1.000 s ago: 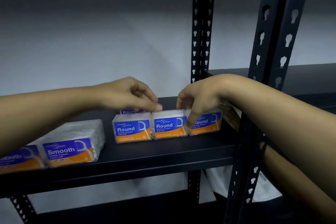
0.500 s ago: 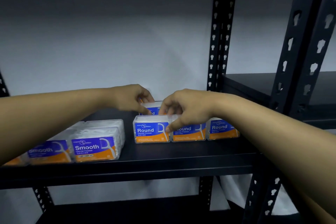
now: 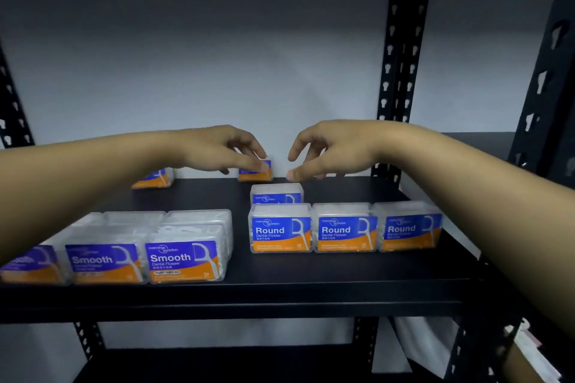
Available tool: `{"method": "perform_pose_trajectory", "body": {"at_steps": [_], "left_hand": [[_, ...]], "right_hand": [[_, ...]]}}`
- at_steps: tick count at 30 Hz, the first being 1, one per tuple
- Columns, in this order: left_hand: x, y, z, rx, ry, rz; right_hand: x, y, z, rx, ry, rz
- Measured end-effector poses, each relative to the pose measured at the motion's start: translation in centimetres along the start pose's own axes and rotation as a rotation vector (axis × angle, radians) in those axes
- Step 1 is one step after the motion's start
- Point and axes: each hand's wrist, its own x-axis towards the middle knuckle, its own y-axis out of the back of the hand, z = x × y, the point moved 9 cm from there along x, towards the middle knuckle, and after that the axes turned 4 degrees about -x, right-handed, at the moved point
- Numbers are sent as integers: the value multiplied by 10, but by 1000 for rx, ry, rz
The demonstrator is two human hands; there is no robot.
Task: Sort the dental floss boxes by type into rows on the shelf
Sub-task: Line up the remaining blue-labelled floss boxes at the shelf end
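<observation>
On the black shelf [image 3: 311, 283], three "Smooth" floss boxes [image 3: 183, 258] stand in a front row at the left. Three "Round" floss boxes [image 3: 343, 228] form a front row at the right, with one more Round box [image 3: 277, 194] behind the leftmost. At the back wall sits a small floss box [image 3: 256, 174]; my left hand [image 3: 214, 149] has thumb and index finger pinched around it. My right hand [image 3: 329, 149] hovers just right of that box, fingers spread and holding nothing. Another box [image 3: 155, 179] lies at the back left, partly hidden by my left forearm.
Black perforated uprights stand at the back right [image 3: 401, 71] and near right [image 3: 547, 71]. A white wall closes the back of the shelf. A lower shelf [image 3: 217, 364] shows below, with a white bag [image 3: 429, 348] at the bottom right.
Both hands have left the front Round row and reached to the back of the shelf. My left hand has closed on the small back box; my right hand has opened.
</observation>
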Motion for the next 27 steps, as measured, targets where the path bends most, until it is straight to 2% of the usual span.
{"method": "perform_pose_trajectory", "body": {"at_steps": [2,5,8,14,19,27], "left_hand": [[-8,25,-11,50,36,62],[-17,67,-37,306,118,169],[-25,98,-72,469,233,178],[-35,135,-132,523,326,160],[-39,133,-179,594,357,56],[-30,127,-215,497,336,20]], "right_hand": [[15,9,-1,-14,-22,26],[45,19,-7,-67,-44,59],[74,25,-19,-114,-52,75],[131,17,-44,-239,-75,79],[171,0,-55,-301,-96,40],[217,-26,-53,-369,-175,-32]]}}
